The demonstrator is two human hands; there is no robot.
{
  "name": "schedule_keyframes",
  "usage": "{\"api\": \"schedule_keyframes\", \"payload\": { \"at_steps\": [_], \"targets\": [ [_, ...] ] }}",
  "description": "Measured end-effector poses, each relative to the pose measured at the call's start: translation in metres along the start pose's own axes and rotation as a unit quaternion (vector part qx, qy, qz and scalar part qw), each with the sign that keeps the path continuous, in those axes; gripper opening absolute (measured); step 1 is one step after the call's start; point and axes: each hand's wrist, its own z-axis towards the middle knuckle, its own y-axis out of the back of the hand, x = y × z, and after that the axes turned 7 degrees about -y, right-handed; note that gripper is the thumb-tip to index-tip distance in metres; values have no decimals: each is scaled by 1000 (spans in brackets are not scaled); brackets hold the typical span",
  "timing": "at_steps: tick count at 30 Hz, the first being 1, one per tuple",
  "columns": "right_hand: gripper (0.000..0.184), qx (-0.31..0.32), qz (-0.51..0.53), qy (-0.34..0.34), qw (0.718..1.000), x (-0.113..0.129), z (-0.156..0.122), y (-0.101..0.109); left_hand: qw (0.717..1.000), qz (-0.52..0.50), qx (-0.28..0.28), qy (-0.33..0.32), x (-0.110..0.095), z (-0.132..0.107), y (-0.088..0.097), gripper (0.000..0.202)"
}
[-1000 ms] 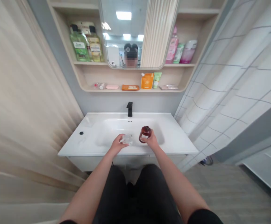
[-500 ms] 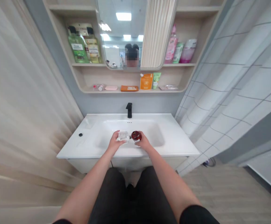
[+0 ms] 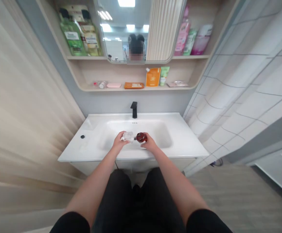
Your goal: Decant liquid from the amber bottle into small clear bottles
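My left hand (image 3: 118,142) is closed around a clear, squarish container (image 3: 128,136), held tilted over the sink basin (image 3: 159,137). Fingers of my right hand (image 3: 150,144) wrap a dark red, rounded bottle (image 3: 141,137) from the right side. The two vessels are close together, side by side; whether they touch I cannot tell. What is inside the clear one is too small to make out. A small black cap (image 3: 82,136) lies on the left part of the white counter (image 3: 70,152). Behind the basin stands a black faucet (image 3: 134,110).
Above the sink hangs a mirror cabinet (image 3: 121,32) with open shelves. They hold a green bottle (image 3: 73,38), a pink bottle (image 3: 182,37), an orange pouch (image 3: 153,77) and an orange packet (image 3: 134,85). A clear item (image 3: 89,124) is at the counter's back left.
The view has tipped down slightly, so the shelves appear higher. Both hands keep their hold; the clear container and the red bottle have tilted a little.
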Motion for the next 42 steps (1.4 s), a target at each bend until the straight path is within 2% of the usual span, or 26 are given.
{"api": "schedule_keyframes", "payload": {
  "at_steps": [11, 18, 23, 30, 42],
  "targets": [
    [84, 7, -64, 37, 997, -1, 0, -3, 994, 103, 28, -22, -1, -1, 3, 76],
    [83, -1, -95, 42, 995, 1, -2, -4, 988, 127, 78, -32, -3, 6, 6, 77],
    [80, 3, -98, 59, 993, 5, -3, -4, 982, 138, 115, -51, -12, 15, 10, 78],
    [87, 9, -114, 49, 992, 3, -3, -5, 965, 205, 135, -89, -25, 21, 12, 76],
    [85, 9, -127, 61, 990, 0, -3, -6, 943, 263, 166, -117, -41, 26, 15, 76]
  ]
}}
